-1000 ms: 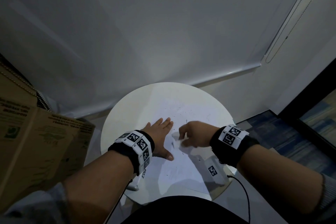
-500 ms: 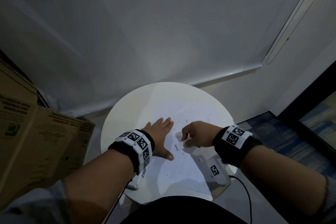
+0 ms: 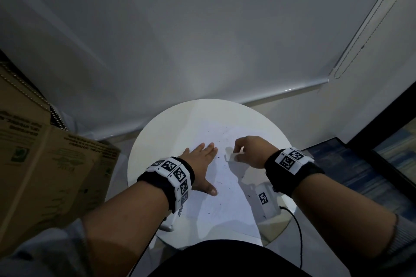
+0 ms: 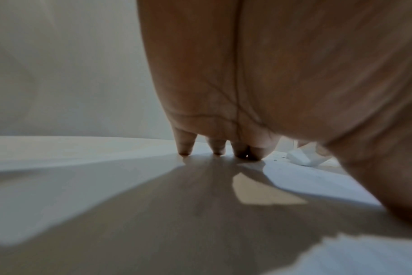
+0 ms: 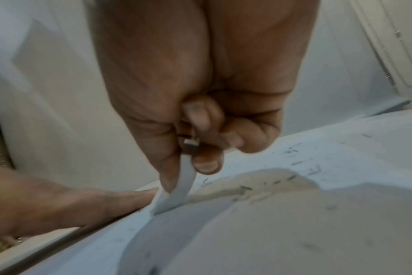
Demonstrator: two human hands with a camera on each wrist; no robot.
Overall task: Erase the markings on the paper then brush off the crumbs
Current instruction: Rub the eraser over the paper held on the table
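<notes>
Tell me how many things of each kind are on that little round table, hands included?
Hands: 2, the left hand flat on the paper, the right hand pinching the eraser
Paper: 1
Eraser: 1
Small white tagged box: 1
Eraser crumbs: too many to count
Total, crumbs aside: 5

Materials and finishes on the small round table

A smooth, faintly glossy white top is shown on the table (image 3: 157, 141); matt white paper (image 3: 225, 204) is laid on it, a matt white eraser (image 3: 230, 157) is seen, and plain brown printed cardboard forms the box (image 3: 51, 171).
</notes>
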